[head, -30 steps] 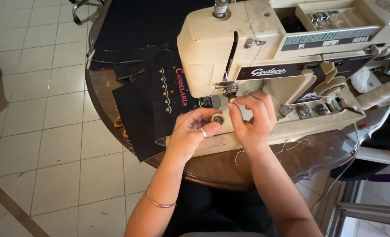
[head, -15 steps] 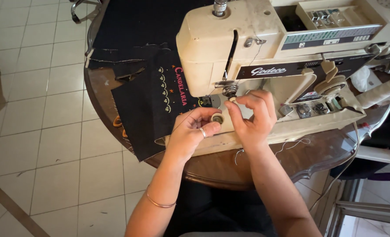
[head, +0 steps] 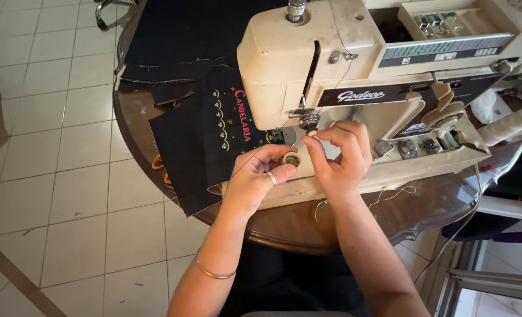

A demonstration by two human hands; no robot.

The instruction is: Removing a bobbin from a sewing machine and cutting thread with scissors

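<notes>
On the round table (head: 308, 226), left hand (head: 255, 179) pinches bobbin (head: 291, 159) — axis upward.

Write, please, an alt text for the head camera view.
Two hands work at the needle area of a cream sewing machine: the left hand pinches a small round bobbin, the right hand holds something small beside the needle. Black embroidered fabric lies on the round wooden table.

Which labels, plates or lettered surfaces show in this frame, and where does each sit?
Nameplate: dark strip with pale script, on the front of the cream sewing machine.
Scale panel: long green-grey strip, machine top, right.
Small sticker: pale, below the nameplate.
Embroidered lettering: red and orange, on the black fabric left of the needle.
</notes>
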